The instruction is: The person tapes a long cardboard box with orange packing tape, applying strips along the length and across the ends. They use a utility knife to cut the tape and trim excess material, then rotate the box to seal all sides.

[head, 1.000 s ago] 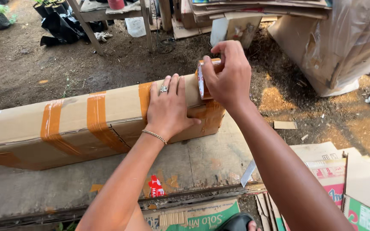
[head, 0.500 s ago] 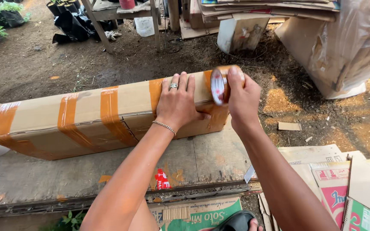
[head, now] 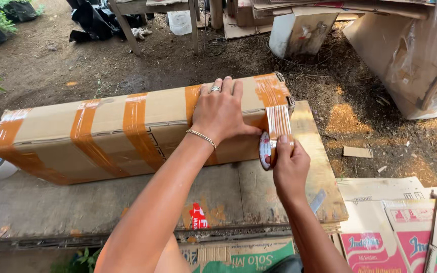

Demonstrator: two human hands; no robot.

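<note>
Both hands point(head: 290, 167) on taped carton point(head: 127, 131)

1 long cardboard box point(head: 102, 136), 1 tape roll point(head: 265, 150), 2 hands, left point(head: 222, 112), right point(head: 290, 167)

Right hand point(head: 290, 169) with the tape roll point(head: 265, 150) has dropped from the top back edge of the cardboard box point(head: 127, 134) down its right end to the front bottom corner, a fresh brown strip point(head: 278, 121) now stretched down that end. Left hand point(head: 222, 111) slid slightly toward the box's near top edge.
</note>
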